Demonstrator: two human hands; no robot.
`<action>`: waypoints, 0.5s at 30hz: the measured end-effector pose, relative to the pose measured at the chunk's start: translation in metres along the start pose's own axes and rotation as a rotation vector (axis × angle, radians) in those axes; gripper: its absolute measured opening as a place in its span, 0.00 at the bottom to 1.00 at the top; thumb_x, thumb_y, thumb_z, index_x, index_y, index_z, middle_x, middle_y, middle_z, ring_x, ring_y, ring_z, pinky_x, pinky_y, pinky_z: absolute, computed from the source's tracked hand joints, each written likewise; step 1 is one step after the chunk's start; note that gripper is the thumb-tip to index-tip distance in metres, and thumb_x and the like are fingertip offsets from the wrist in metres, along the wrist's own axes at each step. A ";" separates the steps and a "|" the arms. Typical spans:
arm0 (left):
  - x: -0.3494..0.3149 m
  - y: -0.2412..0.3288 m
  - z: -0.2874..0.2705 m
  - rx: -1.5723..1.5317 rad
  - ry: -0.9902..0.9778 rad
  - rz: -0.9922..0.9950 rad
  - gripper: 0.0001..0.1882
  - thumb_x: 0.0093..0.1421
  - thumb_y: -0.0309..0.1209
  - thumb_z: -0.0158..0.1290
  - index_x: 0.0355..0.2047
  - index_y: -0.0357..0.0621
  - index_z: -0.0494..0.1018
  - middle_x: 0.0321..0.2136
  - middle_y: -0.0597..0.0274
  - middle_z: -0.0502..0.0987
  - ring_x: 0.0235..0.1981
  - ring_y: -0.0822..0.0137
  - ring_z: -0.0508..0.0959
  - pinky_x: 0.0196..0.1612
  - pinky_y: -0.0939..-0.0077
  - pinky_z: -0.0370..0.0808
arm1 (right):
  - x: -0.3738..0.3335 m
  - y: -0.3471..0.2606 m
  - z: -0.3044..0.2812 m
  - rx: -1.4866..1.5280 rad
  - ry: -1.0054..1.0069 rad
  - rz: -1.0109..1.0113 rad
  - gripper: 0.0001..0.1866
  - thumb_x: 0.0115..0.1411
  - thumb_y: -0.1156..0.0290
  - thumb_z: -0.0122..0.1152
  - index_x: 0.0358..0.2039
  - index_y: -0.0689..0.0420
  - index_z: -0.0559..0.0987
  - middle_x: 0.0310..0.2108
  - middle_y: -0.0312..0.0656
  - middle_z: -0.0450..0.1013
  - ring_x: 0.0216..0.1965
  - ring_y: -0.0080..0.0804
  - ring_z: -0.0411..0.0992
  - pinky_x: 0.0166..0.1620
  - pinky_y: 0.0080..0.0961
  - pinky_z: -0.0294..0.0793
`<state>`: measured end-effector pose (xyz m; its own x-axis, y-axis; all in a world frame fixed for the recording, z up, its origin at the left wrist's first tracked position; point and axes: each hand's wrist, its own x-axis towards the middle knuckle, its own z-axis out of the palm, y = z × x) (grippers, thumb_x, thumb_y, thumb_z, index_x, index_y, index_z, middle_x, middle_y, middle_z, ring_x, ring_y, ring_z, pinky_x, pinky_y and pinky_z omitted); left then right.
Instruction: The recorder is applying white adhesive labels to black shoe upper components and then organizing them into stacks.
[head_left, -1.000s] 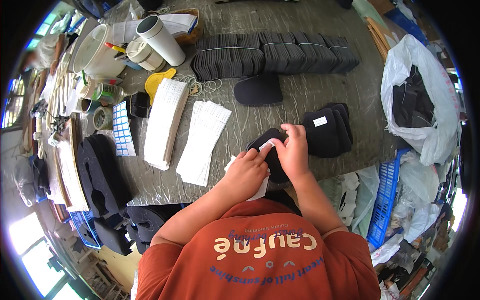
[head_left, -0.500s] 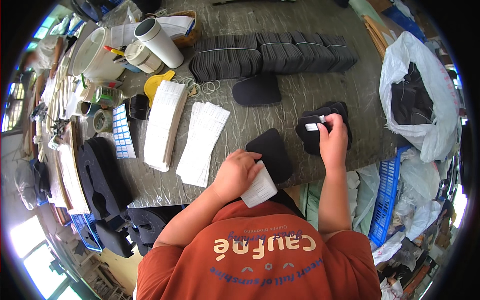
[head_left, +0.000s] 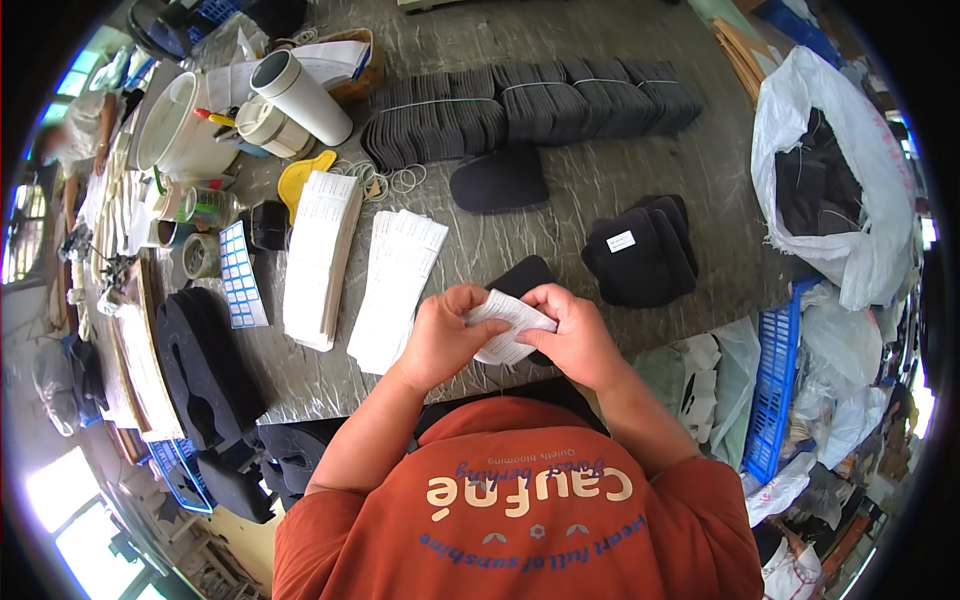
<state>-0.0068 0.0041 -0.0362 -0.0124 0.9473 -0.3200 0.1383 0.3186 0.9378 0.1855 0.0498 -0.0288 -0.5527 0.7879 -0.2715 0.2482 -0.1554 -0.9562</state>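
head view: your left hand and right hand clamp a thin white paper, bent between thumbs and fingers, above a rounded matte black pad near the front edge of the wrinkled table; its surface gives you room ahead, with stacked pads rightward.

- window L of table: blown out, glare
- table: mod. bright, soft sheen on creases
- table ctr: mostly sharp
- fisheye bend, blk vignette around table
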 end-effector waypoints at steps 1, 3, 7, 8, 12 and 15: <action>0.000 0.002 -0.002 0.069 -0.012 -0.084 0.13 0.51 0.24 0.63 0.36 0.35 0.73 0.29 0.65 0.78 0.28 0.78 0.74 0.31 0.83 0.72 | 0.000 -0.002 0.000 0.035 0.049 0.066 0.08 0.54 0.83 0.62 0.34 0.63 0.74 0.29 0.35 0.75 0.31 0.14 0.70 0.34 0.17 0.71; -0.002 0.004 -0.005 0.090 0.013 -0.133 0.12 0.51 0.24 0.63 0.34 0.36 0.72 0.27 0.67 0.77 0.27 0.79 0.74 0.29 0.83 0.72 | 0.000 -0.003 0.000 0.068 0.097 0.133 0.07 0.54 0.83 0.61 0.33 0.63 0.73 0.28 0.35 0.75 0.30 0.14 0.70 0.33 0.17 0.71; -0.007 -0.001 -0.002 0.013 0.099 -0.081 0.09 0.53 0.24 0.61 0.33 0.37 0.72 0.23 0.68 0.75 0.25 0.81 0.72 0.27 0.83 0.70 | -0.004 0.007 0.000 0.038 0.076 0.160 0.07 0.54 0.83 0.61 0.30 0.63 0.71 0.26 0.36 0.74 0.26 0.20 0.71 0.31 0.19 0.71; -0.008 -0.007 -0.001 0.011 0.103 -0.081 0.09 0.53 0.24 0.61 0.33 0.37 0.72 0.23 0.68 0.75 0.25 0.81 0.72 0.27 0.83 0.70 | -0.005 0.009 0.000 -0.096 0.050 0.114 0.07 0.53 0.82 0.62 0.28 0.63 0.71 0.27 0.38 0.74 0.26 0.23 0.71 0.32 0.20 0.71; -0.012 -0.020 -0.005 0.148 0.258 -0.114 0.08 0.58 0.27 0.57 0.33 0.35 0.72 0.22 0.63 0.75 0.23 0.76 0.73 0.26 0.80 0.70 | 0.000 0.008 0.005 -0.045 0.194 -0.199 0.06 0.53 0.83 0.62 0.27 0.61 0.73 0.29 0.36 0.67 0.28 0.20 0.68 0.30 0.17 0.67; -0.020 -0.011 -0.007 0.362 0.099 -0.037 0.09 0.59 0.29 0.55 0.33 0.34 0.72 0.24 0.57 0.77 0.23 0.64 0.76 0.29 0.74 0.72 | 0.010 0.010 -0.007 0.030 0.279 -0.008 0.04 0.55 0.81 0.62 0.28 0.63 0.75 0.23 0.32 0.70 0.25 0.14 0.67 0.29 0.16 0.67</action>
<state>-0.0155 -0.0186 -0.0394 -0.1171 0.9395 -0.3220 0.4769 0.3376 0.8116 0.1881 0.0600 -0.0400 -0.3128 0.9222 -0.2273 0.2184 -0.1631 -0.9621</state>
